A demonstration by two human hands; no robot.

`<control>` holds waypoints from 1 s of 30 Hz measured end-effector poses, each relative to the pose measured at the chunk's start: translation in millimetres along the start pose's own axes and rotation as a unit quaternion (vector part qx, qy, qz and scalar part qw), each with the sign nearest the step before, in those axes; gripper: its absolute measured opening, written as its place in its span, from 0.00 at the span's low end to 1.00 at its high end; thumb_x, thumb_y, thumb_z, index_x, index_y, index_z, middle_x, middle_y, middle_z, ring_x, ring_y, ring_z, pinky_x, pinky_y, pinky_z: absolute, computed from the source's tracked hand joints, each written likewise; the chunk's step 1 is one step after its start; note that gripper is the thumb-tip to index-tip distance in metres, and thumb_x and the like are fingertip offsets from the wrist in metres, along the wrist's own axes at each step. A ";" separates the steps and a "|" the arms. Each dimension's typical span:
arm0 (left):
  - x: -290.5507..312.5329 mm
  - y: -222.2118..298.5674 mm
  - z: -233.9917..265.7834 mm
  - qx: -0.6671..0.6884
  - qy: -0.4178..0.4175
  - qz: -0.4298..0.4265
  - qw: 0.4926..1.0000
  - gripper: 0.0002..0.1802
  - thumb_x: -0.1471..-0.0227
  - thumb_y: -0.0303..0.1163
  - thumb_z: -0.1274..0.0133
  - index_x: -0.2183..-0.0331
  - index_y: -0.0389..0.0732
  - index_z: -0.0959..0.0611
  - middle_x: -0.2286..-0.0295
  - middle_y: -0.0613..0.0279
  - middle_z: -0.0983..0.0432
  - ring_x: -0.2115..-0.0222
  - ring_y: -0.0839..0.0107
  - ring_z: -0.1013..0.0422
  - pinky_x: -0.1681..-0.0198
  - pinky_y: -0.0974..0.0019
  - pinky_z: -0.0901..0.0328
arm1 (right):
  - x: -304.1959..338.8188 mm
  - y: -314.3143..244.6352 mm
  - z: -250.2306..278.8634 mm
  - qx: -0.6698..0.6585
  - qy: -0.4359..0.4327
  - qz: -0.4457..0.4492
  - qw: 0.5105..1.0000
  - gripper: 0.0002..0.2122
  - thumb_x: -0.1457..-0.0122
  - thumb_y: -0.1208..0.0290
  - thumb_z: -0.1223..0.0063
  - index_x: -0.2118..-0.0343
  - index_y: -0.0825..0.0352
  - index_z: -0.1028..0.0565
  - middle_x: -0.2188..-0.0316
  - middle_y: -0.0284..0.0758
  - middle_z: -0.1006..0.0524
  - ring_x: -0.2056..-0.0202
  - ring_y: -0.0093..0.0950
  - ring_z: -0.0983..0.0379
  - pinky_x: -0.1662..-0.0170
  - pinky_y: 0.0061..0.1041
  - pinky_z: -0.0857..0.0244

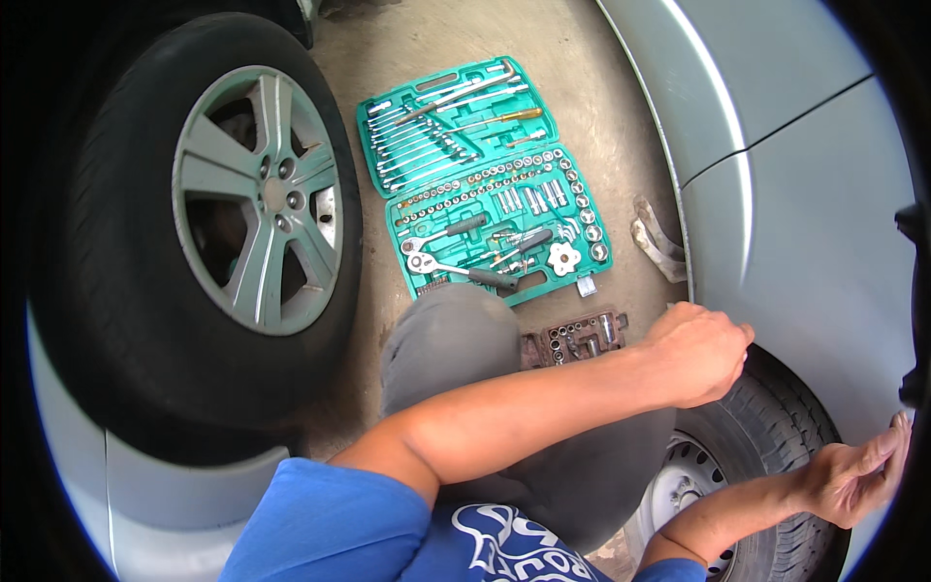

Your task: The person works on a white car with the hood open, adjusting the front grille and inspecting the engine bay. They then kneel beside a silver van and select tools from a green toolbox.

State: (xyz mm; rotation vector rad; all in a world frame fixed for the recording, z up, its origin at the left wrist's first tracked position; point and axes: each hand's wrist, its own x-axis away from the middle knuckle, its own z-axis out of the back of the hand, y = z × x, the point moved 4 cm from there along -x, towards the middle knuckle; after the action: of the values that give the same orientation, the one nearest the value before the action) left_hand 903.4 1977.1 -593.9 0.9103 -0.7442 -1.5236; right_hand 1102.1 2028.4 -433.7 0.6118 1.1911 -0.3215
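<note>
My left arm reaches across to the right, and my left hand (696,355) is closed in a fist next to the silver car panel (805,223). What lies inside its fingers, if anything, is hidden. Farther right and lower, my right hand (861,473) is open against the car's side, fingers stretched upward near the dark rim of the picture. Just below my left hand is a black tyre (776,417) on a silver steel wheel, partly hidden by my arms. A small brown socket case (611,320) lies open left of my left hand, with several sockets inside.
A large teal tool case (577,218) lies open on the concrete floor, holding wrenches, sockets and ratchets (465,272). At the left looms a tyre with a five-spoke silver alloy wheel (276,194). A worn metal piece (659,242) sits beside the car panel. My bent knee (451,339) adjoins the case.
</note>
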 end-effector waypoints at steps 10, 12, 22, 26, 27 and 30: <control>114.1 56.7 59.4 -0.148 0.137 0.140 0.969 0.18 0.37 0.37 0.51 0.51 0.36 0.24 0.70 0.43 0.19 0.67 0.46 0.21 0.64 0.46 0.28 | 0.0 -6.6 10.8 -0.150 0.013 -0.030 0.988 0.09 0.36 0.87 0.54 0.58 0.81 0.22 0.59 0.49 0.19 0.53 0.42 0.21 0.42 0.38 0.27; 129.4 70.5 63.6 -0.171 0.168 0.157 0.958 0.20 0.38 0.37 0.49 0.49 0.36 0.24 0.68 0.43 0.19 0.67 0.46 0.21 0.64 0.47 0.27 | 1.3 -8.6 7.7 -0.149 0.019 -0.036 0.988 0.09 0.37 0.86 0.53 0.59 0.80 0.21 0.59 0.48 0.19 0.52 0.43 0.21 0.42 0.38 0.27; 224.8 140.8 63.9 -0.135 0.298 0.333 0.884 0.25 0.45 0.32 0.39 0.45 0.43 0.20 0.62 0.56 0.17 0.71 0.64 0.23 0.63 0.62 0.28 | -8.2 -14.4 14.0 -0.209 0.065 -0.028 0.975 0.10 0.44 0.77 0.51 0.62 0.72 0.21 0.64 0.44 0.18 0.53 0.45 0.20 0.33 0.43 0.46; 268.0 159.7 72.2 -0.103 0.478 0.312 0.815 0.27 0.46 0.27 0.42 0.43 0.37 0.21 0.75 0.71 0.31 0.74 0.81 0.38 0.66 0.74 0.41 | -9.6 -13.5 18.5 -0.226 0.054 -0.032 0.972 0.11 0.43 0.77 0.54 0.60 0.74 0.22 0.61 0.47 0.19 0.52 0.49 0.21 0.33 0.45 0.44; 274.4 161.9 71.2 -0.081 0.504 0.323 0.797 0.28 0.46 0.27 0.43 0.42 0.37 0.23 0.75 0.73 0.33 0.74 0.81 0.39 0.65 0.74 0.42 | -10.7 -13.9 19.4 -0.247 0.060 -0.034 0.967 0.12 0.43 0.79 0.56 0.59 0.76 0.22 0.60 0.50 0.19 0.51 0.49 0.22 0.33 0.45 0.43; 275.7 156.0 71.5 -0.031 0.502 0.334 0.797 0.34 0.48 0.23 0.50 0.38 0.36 0.28 0.72 0.71 0.34 0.70 0.82 0.39 0.63 0.76 0.43 | -9.6 -24.5 20.8 -0.312 0.108 -0.078 0.941 0.13 0.42 0.81 0.57 0.58 0.78 0.22 0.57 0.51 0.20 0.49 0.48 0.23 0.34 0.46 0.40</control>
State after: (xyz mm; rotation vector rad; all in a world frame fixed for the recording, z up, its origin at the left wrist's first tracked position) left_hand 906.4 1679.5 -463.8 1.0806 -0.1588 -0.3000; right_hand 1101.4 1995.6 -426.5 -0.0056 1.4641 0.0048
